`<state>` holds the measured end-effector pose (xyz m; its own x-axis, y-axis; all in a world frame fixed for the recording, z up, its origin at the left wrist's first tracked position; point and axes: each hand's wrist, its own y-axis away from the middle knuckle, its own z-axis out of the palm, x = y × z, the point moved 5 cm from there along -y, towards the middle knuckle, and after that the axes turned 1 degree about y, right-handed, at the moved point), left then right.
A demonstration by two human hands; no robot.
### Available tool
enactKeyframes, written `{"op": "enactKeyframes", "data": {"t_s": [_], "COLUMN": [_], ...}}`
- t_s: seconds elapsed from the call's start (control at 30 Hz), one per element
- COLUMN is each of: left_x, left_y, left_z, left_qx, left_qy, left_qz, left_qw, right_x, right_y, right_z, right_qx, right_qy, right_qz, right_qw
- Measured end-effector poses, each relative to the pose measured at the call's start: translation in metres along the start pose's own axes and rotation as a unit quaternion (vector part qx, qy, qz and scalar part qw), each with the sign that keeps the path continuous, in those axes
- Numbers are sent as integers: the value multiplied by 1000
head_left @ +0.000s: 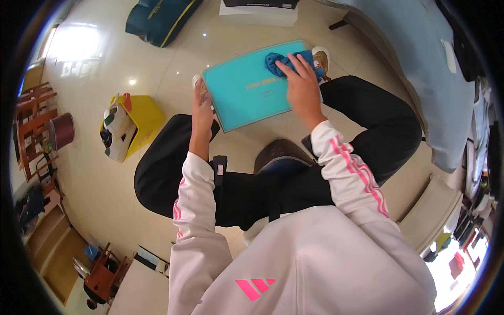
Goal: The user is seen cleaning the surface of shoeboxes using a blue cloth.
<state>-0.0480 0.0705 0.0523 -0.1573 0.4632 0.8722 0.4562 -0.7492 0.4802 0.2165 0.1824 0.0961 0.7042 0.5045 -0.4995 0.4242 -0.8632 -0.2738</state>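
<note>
A flat turquoise box [241,107] with gold lettering is held up in front of me, tilted, between my knees. My left hand [201,110] grips its left edge, with the fingers partly hidden behind that side. Over the upper right corner of the box, my right hand [303,92] presses a bunched blue cloth [274,62] against the surface. The fingers lie over the cloth, and part of it spills past the box's right edge.
A yellow box [149,118] holding white shoes stands on the tiled floor at the left. A dark green bag [157,21] and a white box [257,17] lie beyond the turquoise box. At the right is a sofa with a light blue cover [409,68]; wooden chairs [39,126] line the far left.
</note>
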Motion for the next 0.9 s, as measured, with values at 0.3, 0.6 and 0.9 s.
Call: {"op": "enactKeyframes", "data": {"t_s": [0.3,0.6,0.9], "left_x": [8,8,14], "left_y": [-1,-13,-9], "left_z": [2,-2,0], "left_qx": [6,1,3], "left_qy": [14,15,-9], "left_qz": [-58,-34,-28], "left_qw": [998,999,1000], "right_x": [-102,-104,16], "right_y": [28,54,45], "right_z": [51,40,-32], "right_qx": [-29,-148,-18], "right_qy": [-57,-130,-46], "right_qz": [-64,-165,41], "right_qw": [996,966,998]}}
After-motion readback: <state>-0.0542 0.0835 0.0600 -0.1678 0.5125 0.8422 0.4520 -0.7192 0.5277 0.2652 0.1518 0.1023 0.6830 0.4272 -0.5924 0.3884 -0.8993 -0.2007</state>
